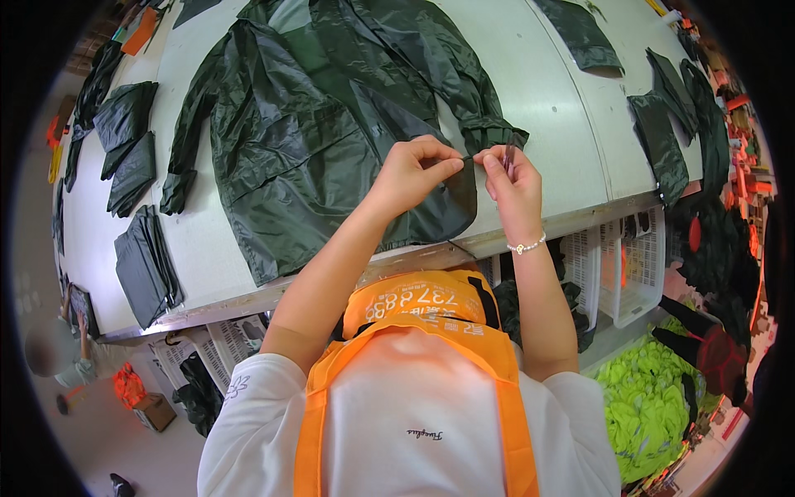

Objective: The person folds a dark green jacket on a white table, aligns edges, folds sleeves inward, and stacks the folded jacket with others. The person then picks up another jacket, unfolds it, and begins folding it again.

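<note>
A dark green shiny rain jacket lies spread out in front of me, with its sleeves out to both sides. My left hand is over its right front panel, thumb and forefinger pinched on the jacket's edge. Close beside it, my right hand has thumb and finger pressed together at the same bit of edge. A slim dark tool sticks up from the right hand's fingers; its exact kind is too small to make out. The fingertips of both hands nearly touch.
The jacket rests on a long white table. Folded dark garments lie to the left, and more folded garments to the right. White plastic crates stand under the table edge. Bright yellow-green garments are heaped at lower right.
</note>
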Tool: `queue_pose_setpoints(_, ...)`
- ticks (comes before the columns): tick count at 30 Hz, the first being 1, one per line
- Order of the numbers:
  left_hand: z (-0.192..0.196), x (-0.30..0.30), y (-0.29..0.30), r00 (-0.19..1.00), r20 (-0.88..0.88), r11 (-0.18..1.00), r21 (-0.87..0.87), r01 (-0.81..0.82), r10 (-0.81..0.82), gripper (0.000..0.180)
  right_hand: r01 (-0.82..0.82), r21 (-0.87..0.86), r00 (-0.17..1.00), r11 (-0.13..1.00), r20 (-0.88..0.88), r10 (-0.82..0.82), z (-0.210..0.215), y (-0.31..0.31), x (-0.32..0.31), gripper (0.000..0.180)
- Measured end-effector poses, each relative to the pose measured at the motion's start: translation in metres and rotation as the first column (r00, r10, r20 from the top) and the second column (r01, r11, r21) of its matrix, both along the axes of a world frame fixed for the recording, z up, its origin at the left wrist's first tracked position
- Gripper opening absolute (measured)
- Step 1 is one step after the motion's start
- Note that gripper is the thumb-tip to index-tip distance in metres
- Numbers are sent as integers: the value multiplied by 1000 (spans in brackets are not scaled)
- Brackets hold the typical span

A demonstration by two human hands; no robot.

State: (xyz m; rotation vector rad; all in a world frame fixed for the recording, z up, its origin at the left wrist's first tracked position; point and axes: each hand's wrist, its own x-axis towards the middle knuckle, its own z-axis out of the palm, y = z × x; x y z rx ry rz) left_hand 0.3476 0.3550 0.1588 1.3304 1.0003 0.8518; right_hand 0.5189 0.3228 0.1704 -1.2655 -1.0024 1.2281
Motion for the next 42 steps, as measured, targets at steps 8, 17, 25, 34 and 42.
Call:
queue_pose_setpoints(8,-7,-3,0,1000,8,999,37,9,-9,14,60,-164,958,985,286,-11,-19,-2,46,20)
queue_pose_setpoints(17,-79,-62,-60,976,212,967,-236,95,-44,25,155,-536,978,830,-33,-205,-103,13,121,50)
queue_pose_setpoints(25,-42,-48,-74,773,-501,917,289,-274,389,27,108,-60,994,992,30,-106,-82,66,78,32)
queue_pose_setpoints(34,-35,47,-11,699,400,762,-558,-327,593,47,-502,150,864,852,47,501,-11,31,22,30)
queue_pose_setpoints(42,-46,64,-12,745,322,773,-499,-391,584,53,-384,83,923,920,66,379,-36,82,55,34)
